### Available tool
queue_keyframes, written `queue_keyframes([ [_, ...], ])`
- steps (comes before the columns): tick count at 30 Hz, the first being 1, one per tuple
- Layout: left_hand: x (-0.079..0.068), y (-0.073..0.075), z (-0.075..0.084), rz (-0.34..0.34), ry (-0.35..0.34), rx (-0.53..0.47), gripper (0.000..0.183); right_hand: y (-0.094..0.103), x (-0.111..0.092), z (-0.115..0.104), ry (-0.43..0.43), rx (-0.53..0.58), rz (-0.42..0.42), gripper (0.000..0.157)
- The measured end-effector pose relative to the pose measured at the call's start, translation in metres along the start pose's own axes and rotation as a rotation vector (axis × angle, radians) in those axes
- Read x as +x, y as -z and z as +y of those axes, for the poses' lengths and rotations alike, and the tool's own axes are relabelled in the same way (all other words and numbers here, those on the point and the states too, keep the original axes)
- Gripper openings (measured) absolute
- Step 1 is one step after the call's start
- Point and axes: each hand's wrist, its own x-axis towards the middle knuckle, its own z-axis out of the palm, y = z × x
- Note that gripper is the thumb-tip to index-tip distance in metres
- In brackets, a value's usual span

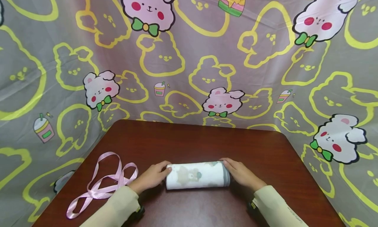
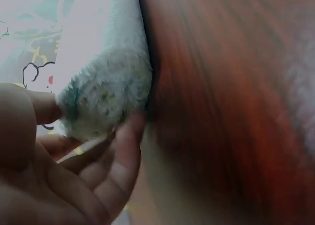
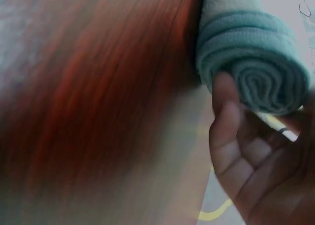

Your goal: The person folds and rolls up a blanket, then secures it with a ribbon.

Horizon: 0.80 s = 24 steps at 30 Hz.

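Left hand (image 1: 152, 176) gripped one end of the rolled cloth (image 1: 200, 176), right hand (image 1: 240, 174) gripped the other
The roll lay crosswise on the brown table (image 1: 189, 141), between both hands, with a pink ribbon (image 1: 95, 193) loose over by the left sleeve (image 1: 113, 205). Fingers were curled round each end, so neither hand was spread wide. Doing this bit well, imo, came down to even, light pressure: squeezing one side harder would probably have pushed the layers out. The blue-grey border (image 1: 226, 174) sat at the right end, its spiral (image 3: 258, 87) showing, so keeping both ends level and snug without crushing them seemed the way to go
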Motion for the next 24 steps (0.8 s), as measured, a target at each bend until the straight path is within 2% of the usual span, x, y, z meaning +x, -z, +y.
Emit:
queue_keyframes([
  [4, 0.006, -0.005, 0.007, 0.118, -0.084, 0.258, 0.022, -0.002, 0.006, 0.000, 0.020, -0.158, 0.054, 0.036],
  [7, 0.010, -0.010, 0.018, 0.187, -0.205, 0.373, 0.023, -0.003, 0.009, -0.005, 0.027, -0.245, 0.078, 0.030],
  [9, 0.012, -0.014, 0.026, 0.200, -0.274, 0.451, 0.026, -0.005, 0.011, -0.011, 0.054, -0.315, 0.102, 0.025],
  [12, 0.015, -0.023, 0.038, 0.146, -0.295, 0.556, 0.034, -0.010, 0.015, -0.023, 0.138, -0.432, 0.134, 0.025],
  [15, 0.018, -0.031, 0.047, 0.062, -0.264, 0.636, 0.049, -0.019, 0.020, -0.036, 0.255, -0.518, 0.144, 0.029],
  [17, 0.022, -0.036, 0.051, 0.039, -0.258, 0.678, 0.054, -0.025, 0.023, -0.044, 0.302, -0.557, 0.120, 0.026],
  [19, 0.025, -0.040, 0.055, 0.027, -0.264, 0.703, 0.057, -0.032, 0.025, -0.050, 0.313, -0.593, 0.088, 0.028],
  [24, 0.031, -0.046, 0.058, -0.019, -0.286, 0.735, 0.066, -0.041, 0.024, -0.054, 0.275, -0.626, 0.001, 0.045],
])
